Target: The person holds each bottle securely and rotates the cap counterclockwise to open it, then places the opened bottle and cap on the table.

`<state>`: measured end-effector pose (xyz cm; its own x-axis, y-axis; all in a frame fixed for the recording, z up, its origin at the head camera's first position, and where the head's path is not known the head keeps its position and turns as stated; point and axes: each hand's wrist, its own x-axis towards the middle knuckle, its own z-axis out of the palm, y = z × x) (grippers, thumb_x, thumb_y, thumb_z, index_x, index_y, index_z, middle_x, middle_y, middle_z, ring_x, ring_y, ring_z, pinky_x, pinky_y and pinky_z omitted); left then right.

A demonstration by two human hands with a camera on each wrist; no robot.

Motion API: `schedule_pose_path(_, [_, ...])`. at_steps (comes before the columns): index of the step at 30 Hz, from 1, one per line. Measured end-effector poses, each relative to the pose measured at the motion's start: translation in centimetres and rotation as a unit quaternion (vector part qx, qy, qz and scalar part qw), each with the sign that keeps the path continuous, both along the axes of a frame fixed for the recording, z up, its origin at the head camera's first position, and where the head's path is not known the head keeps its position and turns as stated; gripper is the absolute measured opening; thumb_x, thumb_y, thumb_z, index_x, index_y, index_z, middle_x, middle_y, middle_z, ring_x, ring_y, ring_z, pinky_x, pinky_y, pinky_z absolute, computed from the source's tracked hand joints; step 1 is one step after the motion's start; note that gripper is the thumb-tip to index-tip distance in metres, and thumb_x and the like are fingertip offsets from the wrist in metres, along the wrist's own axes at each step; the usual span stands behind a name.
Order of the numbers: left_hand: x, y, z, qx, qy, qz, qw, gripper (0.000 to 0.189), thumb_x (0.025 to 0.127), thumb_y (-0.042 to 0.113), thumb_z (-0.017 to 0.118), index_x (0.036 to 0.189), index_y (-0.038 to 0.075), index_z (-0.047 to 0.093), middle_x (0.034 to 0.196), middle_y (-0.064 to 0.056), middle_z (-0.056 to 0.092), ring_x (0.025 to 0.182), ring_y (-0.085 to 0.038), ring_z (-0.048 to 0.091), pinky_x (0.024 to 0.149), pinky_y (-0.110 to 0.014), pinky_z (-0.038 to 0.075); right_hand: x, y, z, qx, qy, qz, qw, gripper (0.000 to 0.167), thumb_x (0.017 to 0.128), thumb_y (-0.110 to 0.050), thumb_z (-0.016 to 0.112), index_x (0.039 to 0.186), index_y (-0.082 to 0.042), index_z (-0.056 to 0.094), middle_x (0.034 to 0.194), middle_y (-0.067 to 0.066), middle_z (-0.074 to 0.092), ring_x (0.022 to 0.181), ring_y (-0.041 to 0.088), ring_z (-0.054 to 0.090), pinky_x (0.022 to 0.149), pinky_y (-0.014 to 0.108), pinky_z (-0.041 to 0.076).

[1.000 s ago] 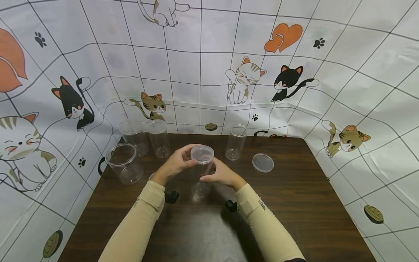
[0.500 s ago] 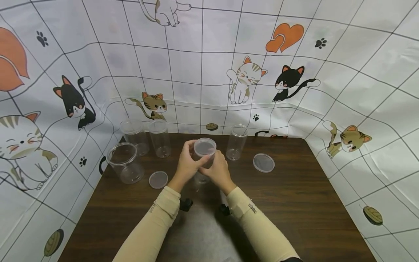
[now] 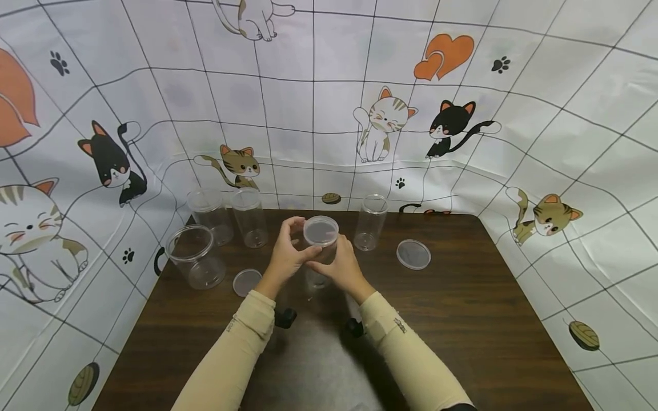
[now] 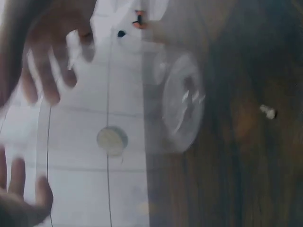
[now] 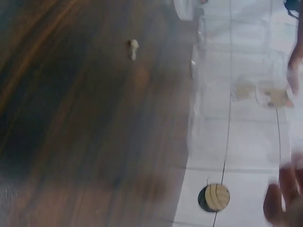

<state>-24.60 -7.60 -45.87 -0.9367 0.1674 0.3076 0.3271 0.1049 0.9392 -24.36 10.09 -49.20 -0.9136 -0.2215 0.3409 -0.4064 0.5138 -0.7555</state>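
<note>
A tall clear plastic jar (image 3: pixel 317 276) with a translucent lid (image 3: pixel 321 230) stands upright between the two hands; its round base shows in the left wrist view. My left hand (image 3: pixel 287 254) is at the jar's left near the lid, thumb across the front, fingers spread with a gap to the rim. My right hand (image 3: pixel 344 265) holds the jar's upper right side, thumb in front and fingers around behind. In the left wrist view, the left fingers (image 4: pixel 23 194) appear loose and blurred. The right wrist view has the right fingers (image 5: pixel 284 198) at its lower right edge.
To the left are a wide open jar (image 3: pixel 197 257), another wide jar (image 3: pixel 213 220), a tall jar (image 3: pixel 251 220) and a loose lid (image 3: pixel 247 282). Another tall jar (image 3: pixel 371 222) and a larger lid (image 3: pixel 413 254) are on the right of the brown table (image 3: pixel 478 319). A cat-printed sheet (image 3: pixel 308 103) rises behind.
The lidded jar and both hands have moved toward the back of the table. Since half a second ago, the left fingers have spread away from the lid, leaving a gap.
</note>
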Motion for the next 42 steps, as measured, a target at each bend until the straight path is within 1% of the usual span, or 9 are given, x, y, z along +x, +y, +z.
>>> schedule_pose_path(6, [-0.6, -2.3, 0.1, 0.045, -0.025, -0.136, 0.9894, 0.108, 0.071, 0.063, 0.080, 0.152, 0.002, 0.041, 0.148, -0.024, 0.045, 0.129, -0.036, 0.049, 0.101, -0.044, 0.048, -0.1, 1.8, 0.2, -0.058, -0.080, 0.130, 0.9865, 0.088, 0.079, -0.019, 0.089, 0.151, -0.015, 0.039, 0.133, 0.004, 0.056, 0.104, 0.020, 0.060, 0.096, 0.045, 0.048])
schedule_pose_path(9, [-0.5, -2.8, 0.3, 0.049, -0.041, -0.168, 0.9838, 0.104, 0.073, 0.058, 0.082, 0.151, 0.002, 0.042, 0.143, -0.020, 0.051, 0.121, -0.028, 0.056, 0.093, -0.032, 0.052, 0.1, 2.2, 0.3, -0.048, -0.102, 0.154, 0.9816, 0.086, 0.080, -0.024, 0.088, 0.151, -0.017, 0.040, 0.122, 0.002, 0.059, 0.094, 0.018, 0.060, 0.090, 0.042, 0.049])
schedule_pose_path(15, [-0.3, -2.8, 0.3, 0.058, -0.050, -0.186, 0.9795, 0.083, 0.080, 0.037, 0.086, 0.147, 0.004, 0.049, 0.132, -0.012, 0.059, 0.112, -0.024, 0.063, 0.088, -0.033, 0.055, 0.3, 2.4, 0.6, -0.046, -0.122, 0.184, 0.9742, 0.082, 0.082, -0.031, 0.087, 0.149, -0.017, 0.041, 0.118, 0.003, 0.059, 0.096, 0.019, 0.060, 0.088, 0.041, 0.050])
schedule_pose_path(21, [-0.2, -1.9, 0.1, 0.040, -0.040, -0.129, 0.9901, 0.072, 0.084, 0.029, 0.086, 0.142, 0.008, 0.050, 0.129, -0.013, 0.060, 0.108, -0.028, 0.064, 0.086, -0.034, 0.054, -0.3, 1.5, 0.1, -0.054, -0.048, 0.175, 0.9819, 0.079, 0.080, -0.022, 0.089, 0.146, -0.020, 0.045, 0.124, 0.000, 0.058, 0.086, 0.018, 0.062, 0.080, 0.037, 0.054])
schedule_pose_path(27, [0.3, 0.0, 0.1, 0.020, -0.036, -0.022, 0.9989, 0.064, 0.085, 0.017, 0.084, 0.137, 0.009, 0.047, 0.131, -0.011, 0.058, 0.111, -0.029, 0.059, 0.092, -0.043, 0.049, 0.6, -0.2, -0.5, -0.001, 0.034, 0.019, 0.9992, 0.080, 0.078, -0.032, 0.090, 0.140, -0.004, 0.047, 0.122, 0.012, 0.058, 0.105, 0.026, 0.055, 0.093, 0.047, 0.047])
schedule_pose_path(30, [0.6, 1.1, 0.1, 0.006, -0.011, 0.037, 0.9992, 0.066, 0.081, 0.016, 0.087, 0.133, 0.007, 0.046, 0.130, -0.011, 0.057, 0.114, -0.028, 0.054, 0.098, -0.049, 0.043, 1.0, -0.8, -0.5, 0.042, 0.056, -0.059, 0.9958, 0.084, 0.076, -0.040, 0.089, 0.138, -0.001, 0.047, 0.124, 0.014, 0.056, 0.111, 0.031, 0.051, 0.094, 0.053, 0.042])
schedule_pose_path(35, [0.9, 2.4, 0.1, -0.006, 0.004, 0.107, 0.9943, 0.071, 0.076, 0.022, 0.091, 0.129, 0.005, 0.047, 0.128, -0.011, 0.056, 0.116, -0.029, 0.053, 0.099, -0.052, 0.041, 1.1, -1.6, -0.6, 0.080, 0.087, -0.135, 0.9838, 0.085, 0.070, -0.036, 0.092, 0.134, 0.001, 0.049, 0.122, 0.016, 0.057, 0.107, 0.034, 0.053, 0.087, 0.053, 0.042])
schedule_pose_path(39, [1.1, 2.9, -0.1, -0.040, 0.006, 0.145, 0.9885, 0.077, 0.073, 0.033, 0.094, 0.128, 0.008, 0.046, 0.129, -0.009, 0.055, 0.115, -0.028, 0.054, 0.095, -0.047, 0.043, 1.2, -1.8, -0.6, 0.097, 0.098, -0.159, 0.9778, 0.084, 0.069, -0.035, 0.093, 0.132, 0.000, 0.050, 0.121, 0.016, 0.058, 0.105, 0.034, 0.054, 0.084, 0.051, 0.043])
schedule_pose_path(42, [1.2, 2.7, -0.2, -0.042, 0.012, 0.145, 0.9885, 0.085, 0.070, 0.043, 0.094, 0.129, 0.009, 0.043, 0.131, -0.010, 0.052, 0.120, -0.028, 0.052, 0.099, -0.049, 0.042, 1.1, -1.8, -0.5, 0.085, 0.088, -0.145, 0.9819, 0.083, 0.071, -0.036, 0.091, 0.133, 0.000, 0.049, 0.123, 0.016, 0.057, 0.107, 0.034, 0.053, 0.086, 0.053, 0.043])
